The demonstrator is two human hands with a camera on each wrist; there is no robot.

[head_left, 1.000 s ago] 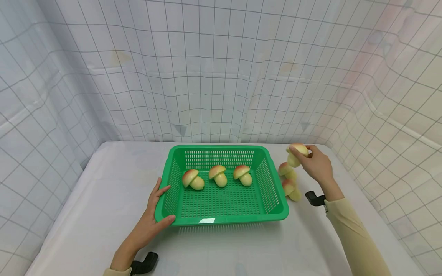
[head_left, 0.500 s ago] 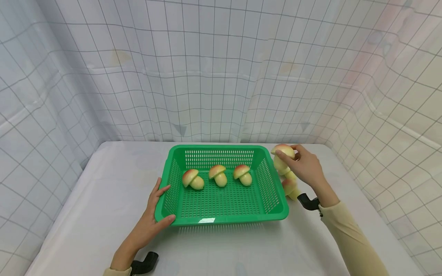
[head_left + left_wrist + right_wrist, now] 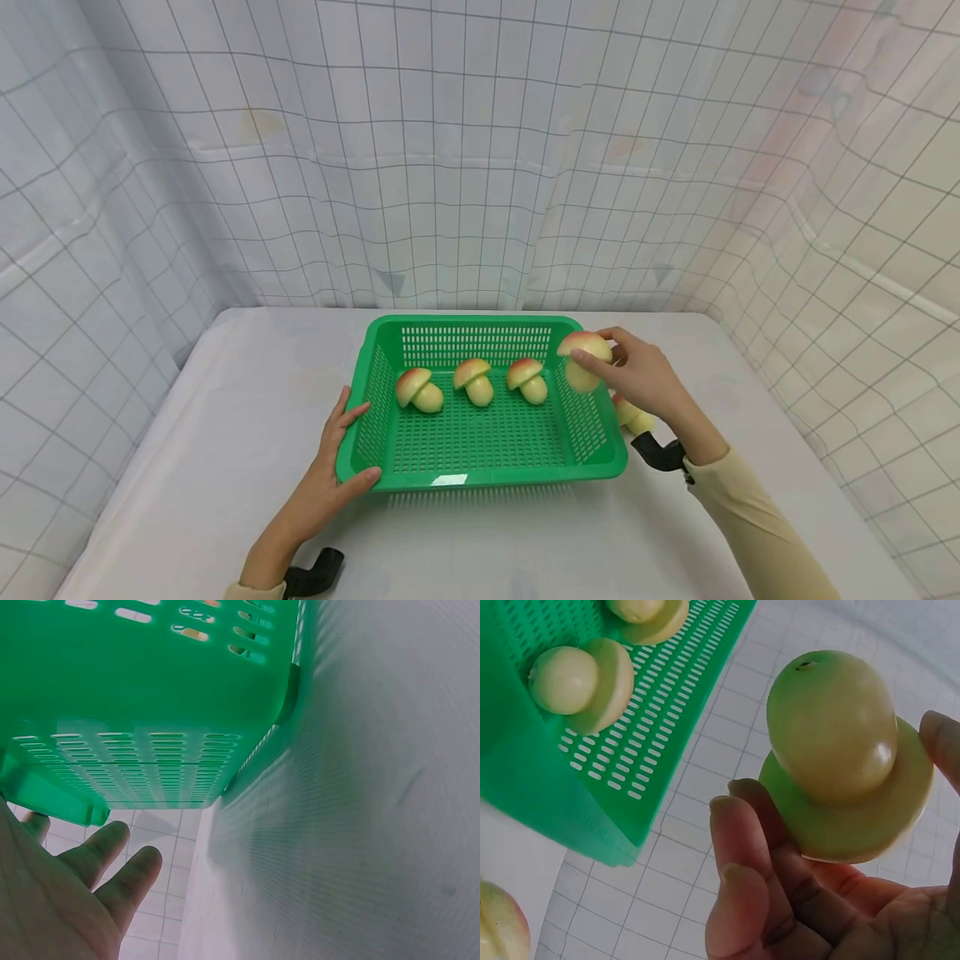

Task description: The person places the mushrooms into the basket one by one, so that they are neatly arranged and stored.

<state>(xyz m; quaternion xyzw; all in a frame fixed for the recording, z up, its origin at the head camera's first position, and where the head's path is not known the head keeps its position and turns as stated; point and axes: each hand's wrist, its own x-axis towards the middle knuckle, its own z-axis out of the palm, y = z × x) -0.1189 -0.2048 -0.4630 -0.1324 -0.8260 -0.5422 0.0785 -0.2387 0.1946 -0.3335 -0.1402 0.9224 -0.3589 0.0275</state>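
My right hand (image 3: pixel 648 379) pinches a toy mushroom (image 3: pixel 583 346) by its red-and-yellow cap, above the right side of a green plastic basket (image 3: pixel 480 477). In the right wrist view, the pale stem of the held mushroom (image 3: pixel 832 727) faces the camera, with thumb and fingers around the cap. Three similar mushrooms lie in a row inside the basket; the middle mushroom (image 3: pixel 474 383) is one of them. My left hand (image 3: pixel 318 492) rests at the basket's front left corner, thumb on the rim, its other fingers spread along the left side.
Right of the basket, a mushroom (image 3: pixel 633 414) lies on the white-covered table (image 3: pixel 225 417), partly hidden by the basket and right wrist. Any other beside it is hidden from the head view. A white grid-patterned curtain (image 3: pixel 465 183) encloses the back and sides.
My right hand has carried the mushroom leftward from above the table's right side to over the basket's right edge. The left hand and basket have stayed put.
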